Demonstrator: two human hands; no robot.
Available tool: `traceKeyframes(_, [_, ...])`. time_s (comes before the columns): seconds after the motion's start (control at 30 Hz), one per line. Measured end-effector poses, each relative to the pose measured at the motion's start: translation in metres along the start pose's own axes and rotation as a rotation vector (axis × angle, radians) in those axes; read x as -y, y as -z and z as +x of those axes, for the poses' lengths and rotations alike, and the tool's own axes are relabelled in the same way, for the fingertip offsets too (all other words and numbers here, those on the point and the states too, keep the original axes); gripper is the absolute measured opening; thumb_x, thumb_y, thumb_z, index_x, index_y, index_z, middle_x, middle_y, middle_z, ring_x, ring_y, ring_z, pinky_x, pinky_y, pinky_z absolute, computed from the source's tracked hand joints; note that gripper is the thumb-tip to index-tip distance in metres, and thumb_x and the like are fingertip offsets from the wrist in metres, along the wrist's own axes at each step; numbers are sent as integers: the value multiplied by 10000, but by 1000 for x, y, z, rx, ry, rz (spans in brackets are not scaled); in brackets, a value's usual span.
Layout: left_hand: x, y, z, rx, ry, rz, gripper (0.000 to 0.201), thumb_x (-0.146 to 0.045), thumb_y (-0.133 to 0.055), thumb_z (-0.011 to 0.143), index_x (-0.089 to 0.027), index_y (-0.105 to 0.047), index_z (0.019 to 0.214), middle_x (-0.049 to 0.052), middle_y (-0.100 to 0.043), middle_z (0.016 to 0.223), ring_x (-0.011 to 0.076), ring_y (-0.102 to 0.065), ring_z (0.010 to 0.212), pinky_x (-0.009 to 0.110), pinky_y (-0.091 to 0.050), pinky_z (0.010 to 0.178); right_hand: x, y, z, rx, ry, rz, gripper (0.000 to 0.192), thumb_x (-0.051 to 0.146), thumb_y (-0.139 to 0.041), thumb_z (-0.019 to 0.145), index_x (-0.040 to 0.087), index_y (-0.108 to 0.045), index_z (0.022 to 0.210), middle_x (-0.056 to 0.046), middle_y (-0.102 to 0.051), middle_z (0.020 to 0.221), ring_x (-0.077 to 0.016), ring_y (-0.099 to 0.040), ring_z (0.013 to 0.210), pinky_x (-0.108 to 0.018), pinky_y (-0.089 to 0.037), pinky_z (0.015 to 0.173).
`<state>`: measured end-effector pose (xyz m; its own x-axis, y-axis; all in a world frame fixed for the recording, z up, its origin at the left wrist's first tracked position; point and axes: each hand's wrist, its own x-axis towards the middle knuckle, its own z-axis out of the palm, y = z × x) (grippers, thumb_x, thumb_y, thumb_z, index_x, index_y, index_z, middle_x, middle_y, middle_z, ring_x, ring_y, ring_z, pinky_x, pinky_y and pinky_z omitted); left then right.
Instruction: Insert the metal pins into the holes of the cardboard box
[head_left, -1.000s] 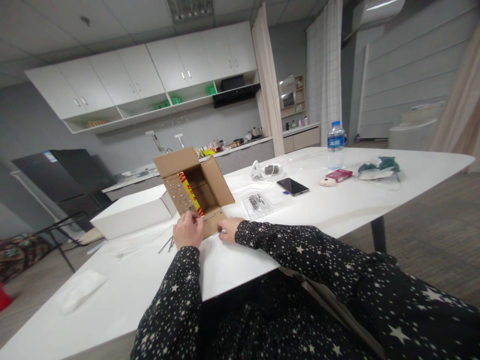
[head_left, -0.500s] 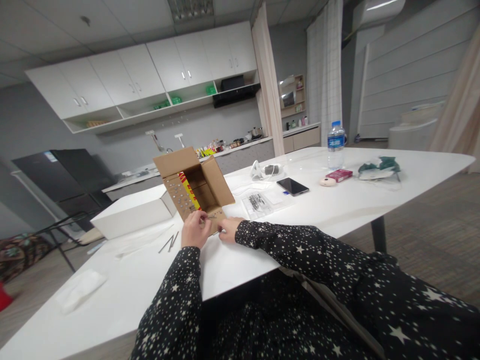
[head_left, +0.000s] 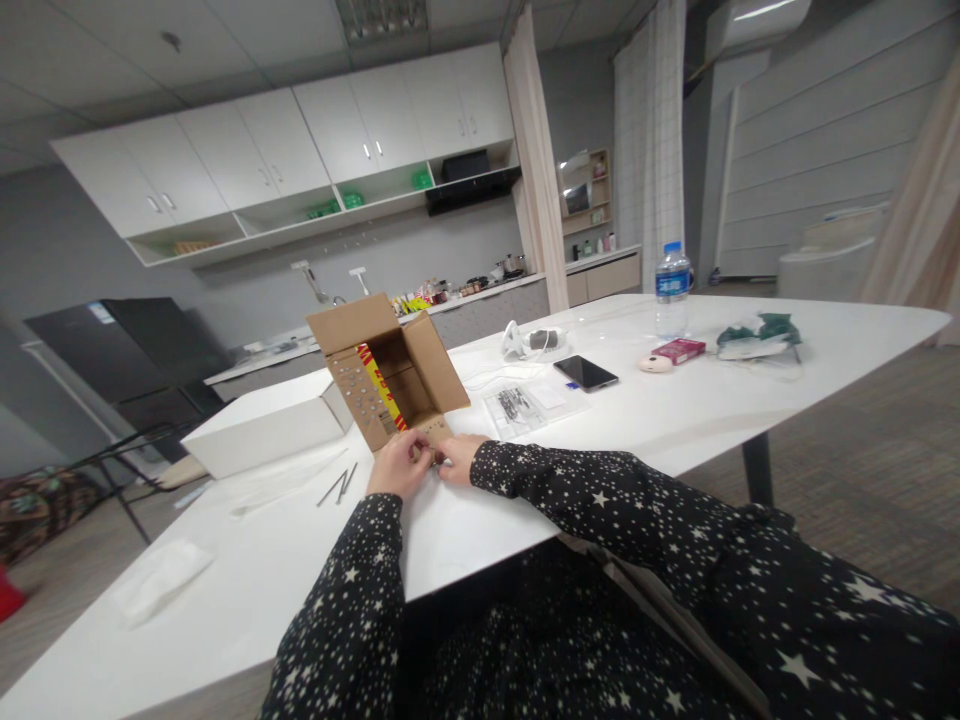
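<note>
Left hand [head_left: 403, 466] and right hand [head_left: 455, 460] close together at front flap of open cardboard box [head_left: 390, 375] on table [head_left: 675, 410]; fingers curled, pinched object too small to tell.

I'm looking at an office pantry or break-room kitchen: white wall cabinets [head_left: 300, 150] and a cluttered counter [head_left: 480, 290] well beyond my hands, black fridge [head_left: 127, 350] far off to their left, big white table [head_left: 675, 420], curtains [head_left: 536, 160], carpet floor [head_left: 862, 480].

Blk sleeves [head_left: 570, 490] w/ white stars
</note>
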<state>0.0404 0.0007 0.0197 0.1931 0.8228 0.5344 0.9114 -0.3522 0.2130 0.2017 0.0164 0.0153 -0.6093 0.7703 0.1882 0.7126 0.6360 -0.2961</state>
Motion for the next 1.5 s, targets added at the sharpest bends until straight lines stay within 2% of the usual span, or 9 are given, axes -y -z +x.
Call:
traceKeyframes(0.3, [1,-1,0,73,-21,23,132,-250,-499,715,-197,-609,766,10,-634,742,136,-549,664,258,-425,668,1,2,-3,1,7,-1,366,346,-478,765,228,-627,1079,-78,-684,989,-262,-644,894,-339,-504,712])
traceKeyframes(0.67, [-2,-2,1,119,-55,24,119,-170,-501,673,-194,-613,707,5,-615,703,133,-537,657,246,-413,648,-2,-2,-1,-47,46,1,277,324,-486,747,232,-653,948,-60,-694,905,-247,-649,841,-320,-496,667])
traceKeyframes(1.03, [0,-2,1,172,-80,27,153,-176,-500,675,-197,-644,724,11,-623,721,136,-539,668,252,-419,647,-2,-2,-1,-33,48,4,287,323,-474,758,237,-649,969,-50,-695,926,-236,-646,847,-323,-495,690])
traceKeyframes(1.2, [2,-2,2,154,-28,66,169,-210,-489,714,-205,-644,783,23,-646,791,156,-571,744,271,-438,706,0,3,-4,-15,28,3,324,339,-479,758,239,-637,1022,-65,-689,963,-252,-644,871,-331,-494,691])
traceKeyframes(1.33, [5,-2,2,78,49,152,193,-257,-476,767,-212,-641,856,42,-649,903,189,-575,880,308,-435,807,1,3,-5,-9,22,17,320,346,-481,765,255,-632,1033,-58,-684,971,-249,-638,888,-334,-489,707])
traceKeyframes(1.5, [9,-2,2,15,143,243,213,-262,-481,768,-214,-631,913,56,-633,944,216,-554,949,340,-421,842,0,0,-3,-15,-12,-14,312,374,-479,771,242,-636,1006,-76,-670,997,-244,-635,886,-336,-483,714])
